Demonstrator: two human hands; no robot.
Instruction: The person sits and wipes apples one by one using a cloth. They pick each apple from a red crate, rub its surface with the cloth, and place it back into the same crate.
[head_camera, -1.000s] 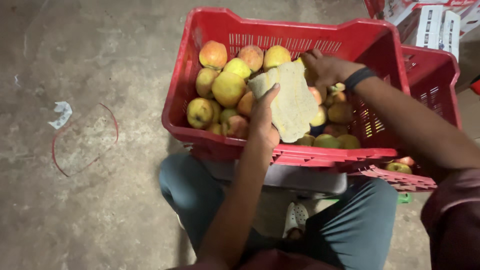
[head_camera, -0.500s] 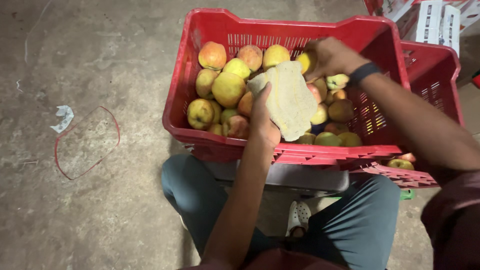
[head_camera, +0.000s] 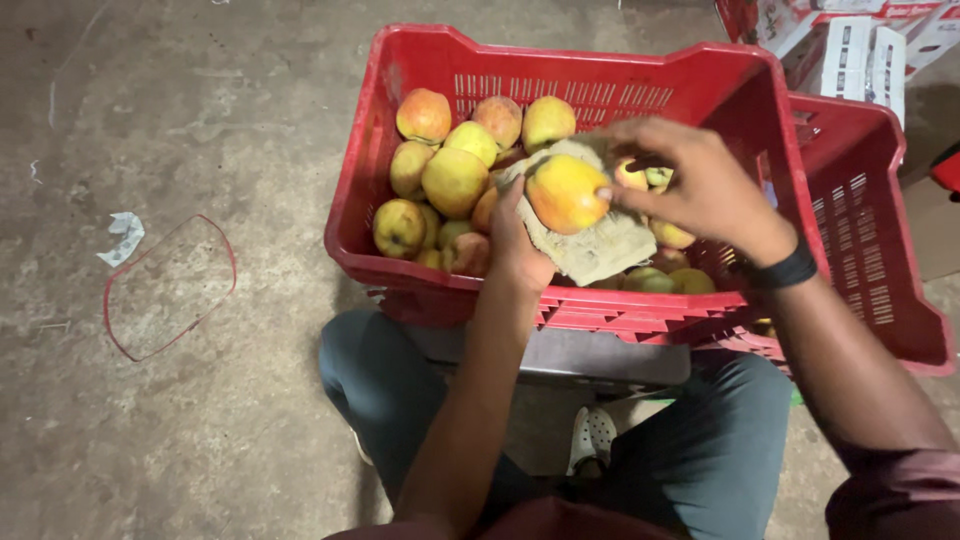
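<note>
The right hand (head_camera: 700, 185) pinches a yellow-red apple (head_camera: 566, 192) against the beige cloth (head_camera: 600, 245) that the left hand (head_camera: 518, 240) cups beneath it, over the red crate (head_camera: 420, 60). Wiping looks barely begun; many apples (head_camera: 450, 150) wait at 9 o'clock.

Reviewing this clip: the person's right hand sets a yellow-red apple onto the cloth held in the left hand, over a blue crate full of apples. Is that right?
Not quite: the crate is red, not blue, as the head view shows. The rest holds: the right hand sets a yellow-red apple onto the cloth held in the left hand, over the crate full of apples.
</note>
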